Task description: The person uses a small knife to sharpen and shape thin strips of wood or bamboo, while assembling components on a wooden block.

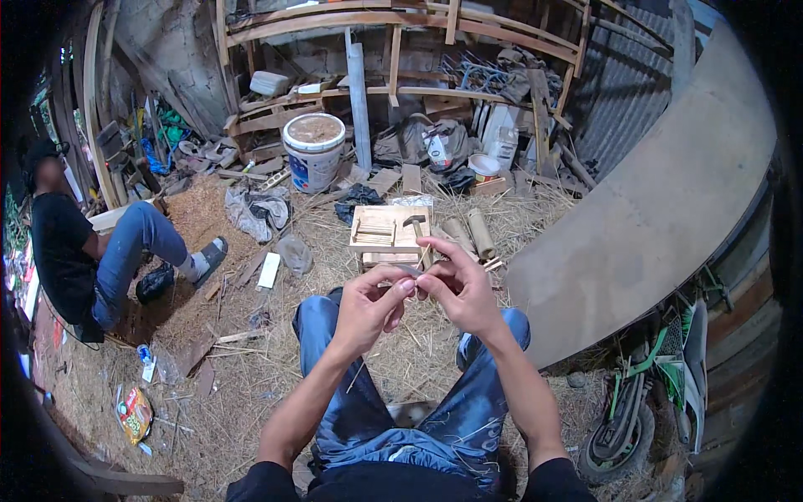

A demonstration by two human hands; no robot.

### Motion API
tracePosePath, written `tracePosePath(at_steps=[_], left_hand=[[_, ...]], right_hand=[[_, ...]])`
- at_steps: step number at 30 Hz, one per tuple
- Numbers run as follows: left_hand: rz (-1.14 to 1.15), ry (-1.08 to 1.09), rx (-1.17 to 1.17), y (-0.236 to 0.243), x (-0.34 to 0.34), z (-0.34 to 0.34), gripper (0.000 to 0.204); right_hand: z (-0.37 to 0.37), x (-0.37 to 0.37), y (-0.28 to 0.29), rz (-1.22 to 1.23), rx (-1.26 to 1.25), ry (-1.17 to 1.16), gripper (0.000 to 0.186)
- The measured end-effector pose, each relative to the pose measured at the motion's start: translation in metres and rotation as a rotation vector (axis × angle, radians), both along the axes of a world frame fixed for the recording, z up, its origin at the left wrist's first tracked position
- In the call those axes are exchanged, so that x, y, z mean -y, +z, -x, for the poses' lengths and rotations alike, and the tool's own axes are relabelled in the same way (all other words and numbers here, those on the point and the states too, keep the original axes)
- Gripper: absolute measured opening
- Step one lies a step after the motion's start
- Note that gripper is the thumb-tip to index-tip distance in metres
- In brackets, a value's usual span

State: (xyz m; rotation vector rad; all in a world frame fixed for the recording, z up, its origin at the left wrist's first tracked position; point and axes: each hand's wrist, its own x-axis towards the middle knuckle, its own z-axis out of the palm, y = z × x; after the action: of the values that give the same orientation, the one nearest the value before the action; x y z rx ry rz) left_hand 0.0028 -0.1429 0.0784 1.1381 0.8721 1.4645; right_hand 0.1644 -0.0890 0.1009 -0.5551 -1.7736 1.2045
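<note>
The person sits on a straw-covered floor (209,393) with knees drawn up in blue jeans (435,418); both forearms rise from the lower edge and the hands meet just above the knees. The left hand (368,305) is closed in a pinch, thumb and fingertips pressed on one end of a small thin sliver (410,269), grey and too small to say whether it is wood or metal; the right hand (456,289) is closed on the other end, its index finger arched over the piece; the two hands touch at the fingertips, with the sliver bridged between them.

Judging from this, the step in hand is fine finger work on the sliver, turning or trimming or checking it; the next move likely calls for a steady pinch from both sides and a small, careful twist or pull, since the piece is slight and easily dropped into the straw.

Just beyond the hands lies a flat wooden board (389,230) with a hammer (416,224) resting on its right part; to the right of that lie short bamboo tubes (478,233). Farther off, beyond and to the left of the hands, stands a white bucket (314,152) filled with something brownish; well away to the left another person (92,251) sits on the floor; to the right a large curved board (661,201) leans.
</note>
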Motion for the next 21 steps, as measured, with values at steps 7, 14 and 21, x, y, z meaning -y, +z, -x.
tracePosePath(at_steps=[7, 14, 21], left_hand=[[-0.041, 0.046, 0.018, 0.006, 0.003, -0.007, 0.018], [0.001, 0.016, 0.030, 0.007, 0.004, -0.008, 0.019], [0.009, 0.015, 0.026, 0.003, 0.001, -0.009, 0.019]], right_hand=[[-0.009, -0.005, 0.007, -0.038, 0.080, -0.022, 0.035], [-0.011, -0.016, 0.001, -0.381, 0.167, -0.225, 0.033], [-0.012, -0.003, 0.007, -0.209, 0.202, -0.112, 0.038]])
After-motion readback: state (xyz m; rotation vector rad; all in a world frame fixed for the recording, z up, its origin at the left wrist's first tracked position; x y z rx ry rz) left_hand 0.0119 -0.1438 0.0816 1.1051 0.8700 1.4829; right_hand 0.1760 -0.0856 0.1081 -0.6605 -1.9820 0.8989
